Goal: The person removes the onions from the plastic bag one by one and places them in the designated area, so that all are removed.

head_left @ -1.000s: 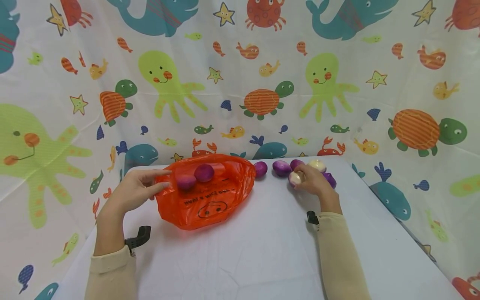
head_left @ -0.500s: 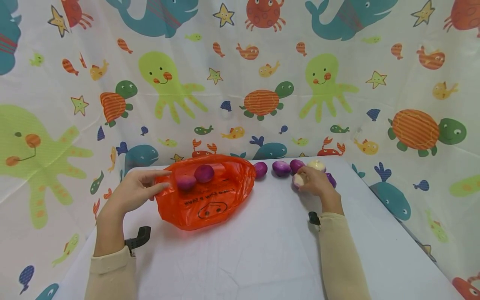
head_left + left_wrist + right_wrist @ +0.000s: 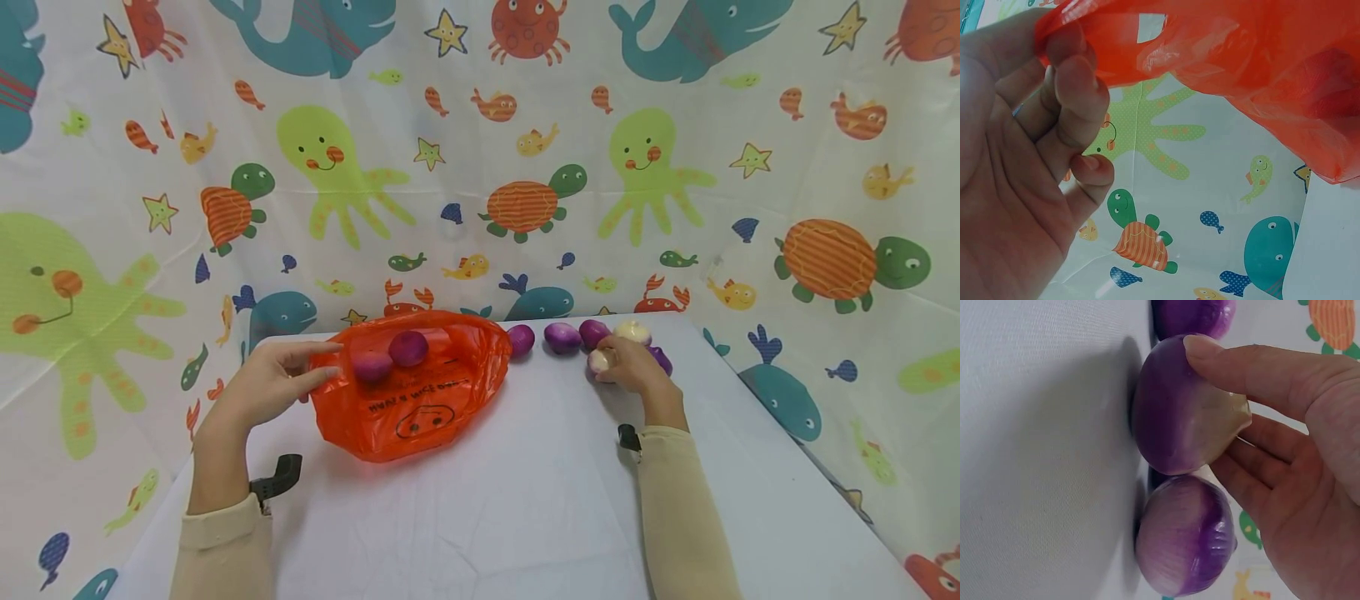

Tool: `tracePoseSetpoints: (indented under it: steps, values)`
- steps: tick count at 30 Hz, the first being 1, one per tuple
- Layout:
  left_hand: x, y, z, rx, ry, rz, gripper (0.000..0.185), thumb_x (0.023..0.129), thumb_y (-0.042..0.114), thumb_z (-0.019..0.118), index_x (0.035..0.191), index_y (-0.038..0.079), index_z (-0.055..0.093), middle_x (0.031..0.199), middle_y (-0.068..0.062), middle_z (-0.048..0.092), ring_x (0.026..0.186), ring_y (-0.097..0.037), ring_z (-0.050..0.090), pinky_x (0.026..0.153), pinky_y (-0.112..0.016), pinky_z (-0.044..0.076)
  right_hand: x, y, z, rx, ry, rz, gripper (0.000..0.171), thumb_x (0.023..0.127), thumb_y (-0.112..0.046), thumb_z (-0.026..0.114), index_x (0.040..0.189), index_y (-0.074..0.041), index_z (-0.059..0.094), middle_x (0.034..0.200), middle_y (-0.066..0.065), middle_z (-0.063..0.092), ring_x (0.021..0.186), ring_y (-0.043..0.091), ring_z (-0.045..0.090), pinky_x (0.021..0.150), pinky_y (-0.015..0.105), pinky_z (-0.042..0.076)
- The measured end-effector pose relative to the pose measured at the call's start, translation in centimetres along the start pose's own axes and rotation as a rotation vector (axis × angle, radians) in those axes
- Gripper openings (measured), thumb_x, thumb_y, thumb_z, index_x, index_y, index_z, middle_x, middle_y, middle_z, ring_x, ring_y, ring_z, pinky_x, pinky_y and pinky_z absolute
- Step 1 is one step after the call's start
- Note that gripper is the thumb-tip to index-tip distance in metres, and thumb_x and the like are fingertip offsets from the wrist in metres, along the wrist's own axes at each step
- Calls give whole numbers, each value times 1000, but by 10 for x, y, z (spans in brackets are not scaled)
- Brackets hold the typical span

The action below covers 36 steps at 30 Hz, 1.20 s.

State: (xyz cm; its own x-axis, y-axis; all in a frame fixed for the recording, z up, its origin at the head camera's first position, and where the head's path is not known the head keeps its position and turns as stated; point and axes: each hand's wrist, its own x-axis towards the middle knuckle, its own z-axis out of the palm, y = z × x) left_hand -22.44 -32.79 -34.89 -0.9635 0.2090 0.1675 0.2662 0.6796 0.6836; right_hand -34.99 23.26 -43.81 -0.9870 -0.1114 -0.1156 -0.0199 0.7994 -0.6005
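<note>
My left hand (image 3: 262, 383) pinches the edge of an orange-red plastic bag (image 3: 468, 400); in the left wrist view the bag's film (image 3: 1210, 50) runs between thumb and forefinger. Inside the bag lie two purple onions, one (image 3: 408, 348) behind the other (image 3: 372, 365). At the back right, my right hand (image 3: 636, 367) grips a purple-and-cream onion (image 3: 602, 363) between thumb and fingers. In the right wrist view this onion (image 3: 1172, 419) sits close against the white tabletop, its pale tip turned toward the palm.
Along the table's back edge stand more onions: purple ones beside the bag (image 3: 521, 339), in the middle (image 3: 562, 337) and behind the right hand (image 3: 594, 333), a cream one (image 3: 633, 331) and a purple one (image 3: 660, 360). A sea-animal curtain (image 3: 465, 133) hangs behind the white table (image 3: 480, 517).
My right hand has shifted slightly to the right and nearer with the onion, then almost stopped. The left hand and the bag stay in place.
</note>
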Motion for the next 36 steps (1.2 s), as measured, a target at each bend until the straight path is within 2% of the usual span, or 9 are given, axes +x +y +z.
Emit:
tracePoseSetpoints:
  steps: [8, 18, 21, 23, 29, 33, 36]
  values:
    - [0, 0, 0, -5, 0, 9, 48, 97, 41, 73, 139, 18, 68, 92, -8, 72, 75, -22, 65, 64, -31, 56, 0, -1, -2, -19, 29, -41, 61, 90, -15, 80, 145, -4, 55, 146, 23, 54, 136, 44, 45, 116, 69, 35]
    - [0, 1, 0, -7, 3, 16, 48, 97, 40, 74, 139, 17, 69, 92, -8, 72, 78, -25, 66, 65, -31, 56, 1, -8, -2, -5, 57, -80, 64, 90, -16, 78, 148, -4, 53, 151, 24, 52, 139, 44, 45, 118, 67, 33]
    - [1, 0, 1, 0, 3, 10, 48, 97, 42, 74, 139, 18, 69, 94, -7, 72, 77, -23, 66, 65, -31, 56, 4, -21, 3, -26, 110, -169, 63, 92, -18, 76, 148, -4, 54, 150, 24, 53, 141, 45, 46, 119, 65, 33]
    - [1, 0, 1, 5, 4, 10, 48, 97, 42, 74, 139, 18, 69, 94, -7, 72, 77, -23, 66, 65, -32, 57, 6, -35, 10, -2, 143, -240, 59, 95, -22, 74, 148, -6, 55, 151, 22, 54, 143, 44, 46, 119, 64, 34]
    - [2, 0, 2, 3, 8, 27, 47, 97, 40, 74, 138, 18, 69, 89, -7, 71, 74, -23, 66, 64, -31, 56, 11, -80, 44, 158, 194, -480, 51, 95, -27, 78, 141, -15, 61, 141, 13, 63, 132, 39, 58, 109, 60, 49]
    - [1, 1, 2, 5, 7, 25, 46, 97, 40, 74, 138, 19, 70, 89, -7, 71, 73, -24, 65, 63, -32, 56, 13, -108, 67, 220, 180, -657, 48, 93, -22, 80, 136, -8, 64, 132, 16, 68, 119, 40, 65, 100, 58, 55]
    - [1, 1, 2, 4, 6, 21, 46, 97, 40, 74, 137, 18, 70, 91, -6, 72, 74, -27, 66, 63, -32, 56, 11, -127, 81, 217, 136, -743, 50, 93, -21, 79, 138, -5, 63, 135, 17, 67, 119, 39, 65, 101, 55, 55]
